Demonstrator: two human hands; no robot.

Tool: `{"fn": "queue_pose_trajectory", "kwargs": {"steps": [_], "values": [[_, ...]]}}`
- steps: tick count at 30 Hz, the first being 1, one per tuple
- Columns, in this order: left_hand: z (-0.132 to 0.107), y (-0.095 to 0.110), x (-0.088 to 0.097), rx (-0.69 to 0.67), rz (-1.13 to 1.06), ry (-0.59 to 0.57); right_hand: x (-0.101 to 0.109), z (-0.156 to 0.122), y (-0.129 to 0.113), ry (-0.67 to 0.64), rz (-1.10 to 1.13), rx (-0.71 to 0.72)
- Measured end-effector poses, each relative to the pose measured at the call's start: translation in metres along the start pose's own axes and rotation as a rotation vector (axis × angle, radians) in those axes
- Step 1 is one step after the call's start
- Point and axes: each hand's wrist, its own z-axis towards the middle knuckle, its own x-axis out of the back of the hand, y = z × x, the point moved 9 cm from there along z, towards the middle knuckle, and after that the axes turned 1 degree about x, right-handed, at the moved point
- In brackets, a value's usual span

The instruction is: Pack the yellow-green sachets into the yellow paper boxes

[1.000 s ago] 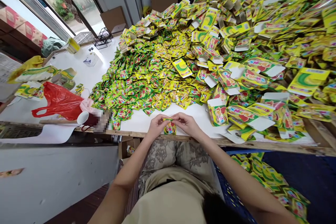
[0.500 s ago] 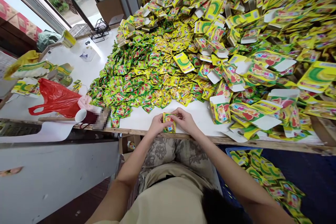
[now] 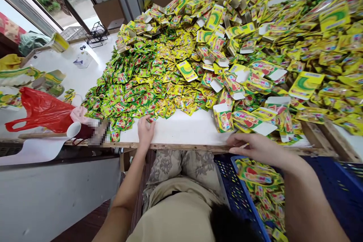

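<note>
My left hand [image 3: 145,131] is at the near edge of a heap of small green and yellow packets [image 3: 136,96], its fingers slightly apart and the tips close to the nearest packets. I see nothing held in it. On the other side, my right hand [image 3: 253,146] hovers by the table's front edge, fingers loosely spread and empty. Just below it, a yellow-green box with a watermelon print [image 3: 255,176] appears in or over the blue crate [image 3: 246,189]. More such boxes fill that crate.
Open flat cartons [image 3: 249,121] pile up on the right of the table. Left stand a dark mug [image 3: 82,130], a red plastic bag [image 3: 42,109] and a black wire rack [image 3: 96,34]. A wooden strip [image 3: 181,146] edges the table.
Both hands held a small box together in front of me; now they are apart. My left hand moved left to the packets, my right hand right, over the crate. The view shifted rightward.
</note>
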Motion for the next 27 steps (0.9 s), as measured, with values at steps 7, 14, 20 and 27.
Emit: {"fn": "queue_pose_trajectory", "kwargs": {"steps": [7,14,20,27], "values": [[0.001,0.019,-0.047,-0.121,0.257,-0.194,-0.018,0.064,-0.018,0.312,0.037,0.082],[0.004,0.02,-0.036,-0.1,0.237,-0.125,-0.028,0.15,-0.029,0.536,-0.171,0.039],[0.002,0.015,-0.038,-0.09,0.25,-0.197,-0.05,0.137,-0.026,0.483,-0.348,0.064],[0.0,0.012,-0.043,-0.019,0.227,-0.143,-0.03,0.126,-0.022,0.626,-0.342,0.022]]}}
